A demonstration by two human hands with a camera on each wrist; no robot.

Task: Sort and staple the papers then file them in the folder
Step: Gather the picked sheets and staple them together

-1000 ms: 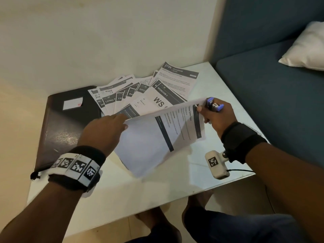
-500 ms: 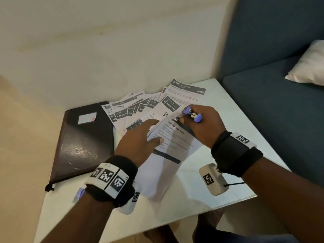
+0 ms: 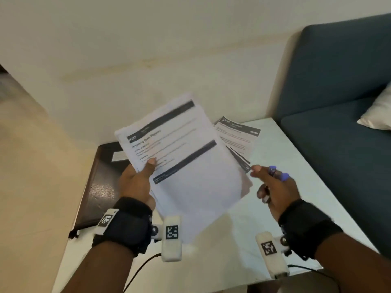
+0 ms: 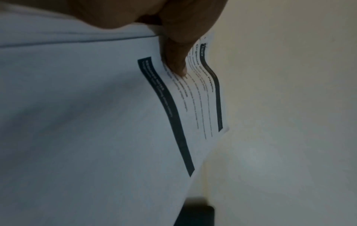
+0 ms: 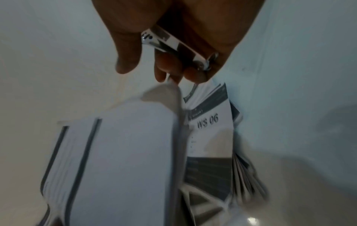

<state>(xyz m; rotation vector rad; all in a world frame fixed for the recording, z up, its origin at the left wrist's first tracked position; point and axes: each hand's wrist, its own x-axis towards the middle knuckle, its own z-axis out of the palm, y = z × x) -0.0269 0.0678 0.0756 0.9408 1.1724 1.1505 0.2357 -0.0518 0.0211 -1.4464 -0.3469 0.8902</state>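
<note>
My left hand [image 3: 138,178] grips a sheaf of printed papers [image 3: 182,157] by its left edge, thumb on top, and holds it tilted above the table. In the left wrist view the thumb [image 4: 175,61] presses on the top sheet [image 4: 96,122]. My right hand [image 3: 273,185] holds a small stapler with purple ends [image 3: 278,173] in its curled fingers, just right of the sheaf's lower corner. The metal stapler [image 5: 177,44] lies across the palm in the right wrist view. More printed sheets [image 3: 239,136] lie spread on the table behind. A dark brown folder [image 3: 99,187] lies shut at the left.
The white table [image 3: 264,208] stands against a cream wall. A teal sofa [image 3: 338,123] with a white cushion [image 3: 378,111] borders the table's right side. Wrist camera cables hang off the table's front edge.
My left hand has lifted the sheaf off the table and tilted it up toward the wall. My right hand has come off the papers and moved right, still holding the stapler.
</note>
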